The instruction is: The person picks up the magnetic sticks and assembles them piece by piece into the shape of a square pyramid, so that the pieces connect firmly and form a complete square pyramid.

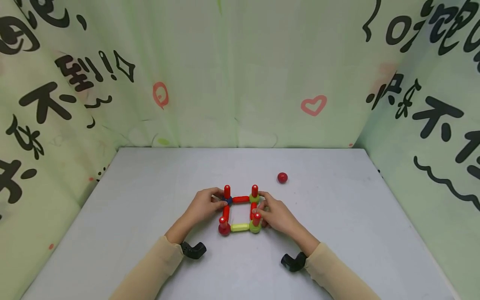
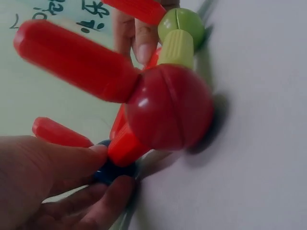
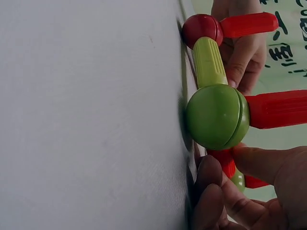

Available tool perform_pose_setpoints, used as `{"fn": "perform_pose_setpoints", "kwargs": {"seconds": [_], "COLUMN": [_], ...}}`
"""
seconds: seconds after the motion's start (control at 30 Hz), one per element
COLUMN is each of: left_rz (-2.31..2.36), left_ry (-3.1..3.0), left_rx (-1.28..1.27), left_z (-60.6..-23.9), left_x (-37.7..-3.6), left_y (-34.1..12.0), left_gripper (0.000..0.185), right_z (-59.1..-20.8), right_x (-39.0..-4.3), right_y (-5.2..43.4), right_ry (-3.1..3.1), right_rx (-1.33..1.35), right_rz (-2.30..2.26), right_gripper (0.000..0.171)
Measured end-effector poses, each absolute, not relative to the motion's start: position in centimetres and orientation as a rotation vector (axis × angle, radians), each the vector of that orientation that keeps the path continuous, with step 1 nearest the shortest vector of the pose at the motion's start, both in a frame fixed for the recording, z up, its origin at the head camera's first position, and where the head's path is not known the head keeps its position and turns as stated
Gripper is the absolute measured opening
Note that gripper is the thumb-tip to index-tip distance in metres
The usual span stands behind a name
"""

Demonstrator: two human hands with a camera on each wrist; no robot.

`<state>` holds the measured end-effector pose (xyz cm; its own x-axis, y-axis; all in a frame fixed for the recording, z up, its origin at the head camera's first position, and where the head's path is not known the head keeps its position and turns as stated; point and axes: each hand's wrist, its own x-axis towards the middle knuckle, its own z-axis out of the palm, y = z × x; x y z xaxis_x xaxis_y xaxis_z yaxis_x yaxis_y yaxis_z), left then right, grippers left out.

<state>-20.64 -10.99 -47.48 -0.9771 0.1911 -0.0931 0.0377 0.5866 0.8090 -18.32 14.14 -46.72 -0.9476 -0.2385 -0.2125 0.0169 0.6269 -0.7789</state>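
Grey surface (image 1: 337,233), lower centre of the head view: a square frame of toy rods and balls (image 1: 240,210) lies flat on it, one hand on each side. Left hand (image 1: 204,206) sits at the frame's left edge, fingers curled in and pinching the blue ball (image 1: 227,200) at the far-left corner; the left wrist view shows thumb and fingers closing round that ball (image 2: 111,170). A red upright rod (image 1: 226,191) stands on it. Near-left corner is a dark red ball (image 1: 224,229) with its own red upright, big in the left wrist view (image 2: 170,108), not touched by the left hand. Yellow-green rod (image 1: 240,227) runs along the near side to a green ball (image 1: 255,227) at the near-right corner; red rods form the left, far and right sides. Right hand (image 1: 275,214) sits at the frame's right edge, fingers curled round the right-side rods between the two green corner balls; the right wrist view shows fingertips (image 3: 216,191) just below the green ball (image 3: 218,117), pinching the red rod there. Loose red ball (image 1: 282,178) lies alone on the surface, upper right of the frame, well apart from both hands. Patterned green curtain (image 1: 240,71) fills the top and sides.
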Motion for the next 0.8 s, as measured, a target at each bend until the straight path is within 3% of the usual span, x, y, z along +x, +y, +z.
{"fn": "perform_pose_setpoints", "kwargs": {"seconds": [0.33, 0.8], "left_rz": [1.318, 1.362], "left_ry": [2.612, 2.613], "left_rx": [0.274, 0.239], "left_z": [-47.75, -47.66], "left_x": [-20.47, -20.51], "left_y": [-10.92, -10.51], "left_gripper": [0.037, 0.029], "right_z": [-46.57, -46.51], "right_x": [-18.63, -19.19], "right_y": [13.23, 13.87], "right_ry": [2.646, 2.562], "right_rx": [-0.075, -0.084], "right_rz": [-1.123, -1.136], "right_gripper": [0.071, 0.07]}}
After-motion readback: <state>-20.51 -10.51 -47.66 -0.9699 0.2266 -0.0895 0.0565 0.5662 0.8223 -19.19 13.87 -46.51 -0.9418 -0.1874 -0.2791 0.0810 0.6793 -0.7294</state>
